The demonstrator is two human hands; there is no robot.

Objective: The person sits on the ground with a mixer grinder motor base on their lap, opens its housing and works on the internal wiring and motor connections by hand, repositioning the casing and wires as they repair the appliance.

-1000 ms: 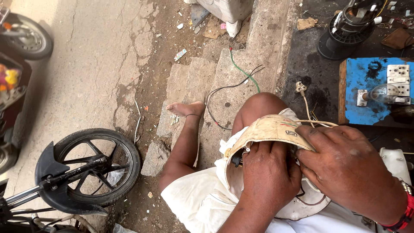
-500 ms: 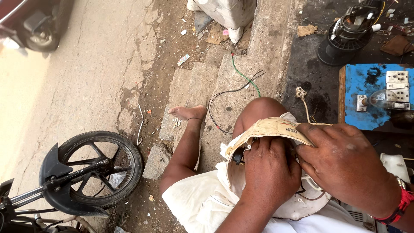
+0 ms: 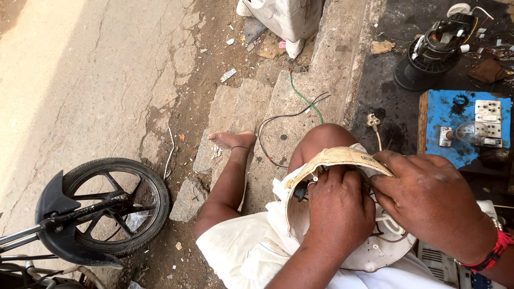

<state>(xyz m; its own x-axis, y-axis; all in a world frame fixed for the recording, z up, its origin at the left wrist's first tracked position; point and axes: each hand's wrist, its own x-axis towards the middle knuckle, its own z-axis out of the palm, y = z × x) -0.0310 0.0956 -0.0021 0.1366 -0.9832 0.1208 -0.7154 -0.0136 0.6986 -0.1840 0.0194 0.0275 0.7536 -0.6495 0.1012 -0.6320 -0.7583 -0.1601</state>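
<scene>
A round cream plastic housing (image 3: 336, 158), dirty and open toward me, rests on my lap against my raised knee. My left hand (image 3: 338, 210) reaches into its hollow, fingers curled over small wires and a dark part inside. My right hand (image 3: 428, 200) grips the housing's upper right rim, thumb on the edge. A red band circles my right wrist. What the left fingers pinch is hidden.
My bare foot (image 3: 231, 140) rests on cracked stone steps with loose black and green wires (image 3: 300, 109). A motorcycle front wheel (image 3: 115, 206) stands at lower left. A blue board with switches and a bulb (image 3: 466, 128) and a black fan motor (image 3: 433, 53) lie right.
The view has shifted slightly; a parked vehicle at the upper left has dropped out of sight. Both hands stay on the housing, with the left fingers working a little inside it.
</scene>
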